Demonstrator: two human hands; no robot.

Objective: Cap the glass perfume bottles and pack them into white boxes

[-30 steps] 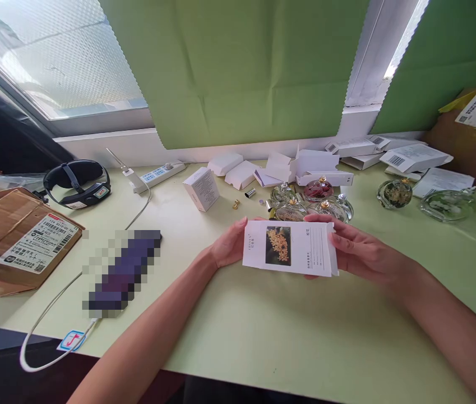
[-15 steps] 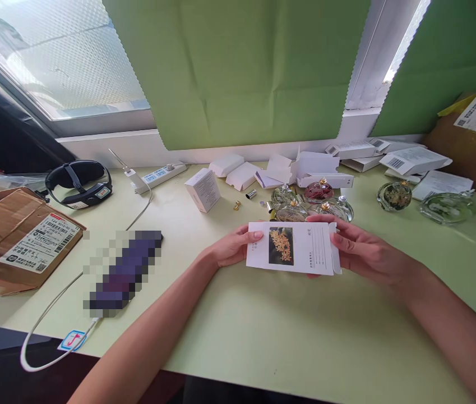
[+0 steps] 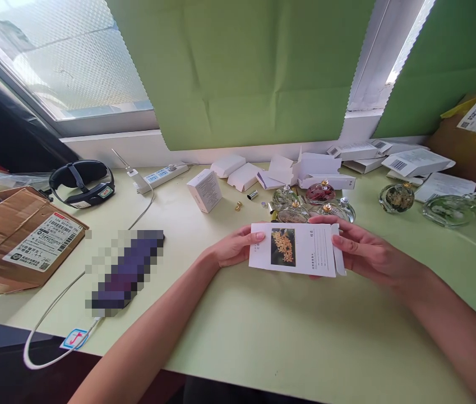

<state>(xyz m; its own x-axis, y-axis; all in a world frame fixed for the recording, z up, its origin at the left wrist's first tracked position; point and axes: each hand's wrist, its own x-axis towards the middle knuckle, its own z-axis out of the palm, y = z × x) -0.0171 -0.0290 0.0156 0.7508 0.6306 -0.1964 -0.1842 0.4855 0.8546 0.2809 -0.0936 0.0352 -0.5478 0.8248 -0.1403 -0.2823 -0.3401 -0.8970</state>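
A flat white carton [image 3: 305, 252] with a picture of orange blossoms lies between both hands, lifted over the pale green table [image 3: 263, 336]. My left hand [image 3: 238, 246] grips its left end, thumb on the printed face. At the other end, my right hand [image 3: 364, 249] holds it beside a raised end flap, the thumb near the flap and fingers behind. Just beyond the carton stand several glass perfume bottles, among them a red one [image 3: 320, 192] and a clear one [image 3: 292, 213]; the carton and right fingers partly cover some. Whether anything is inside the carton is hidden.
A small upright box [image 3: 204, 191], a gold cap [image 3: 238, 206] and a silver cap [image 3: 253, 194] lie farther back. White cartons [image 3: 416, 161] pile up at back right near a green bottle [image 3: 450, 210]. Left are a cardboard parcel [image 3: 27, 241], a pixelated phone [image 3: 130, 269] and its cable.
The whole view has shifted slightly, so everything appears a little further right. Both hands keep the same hold on the carton.
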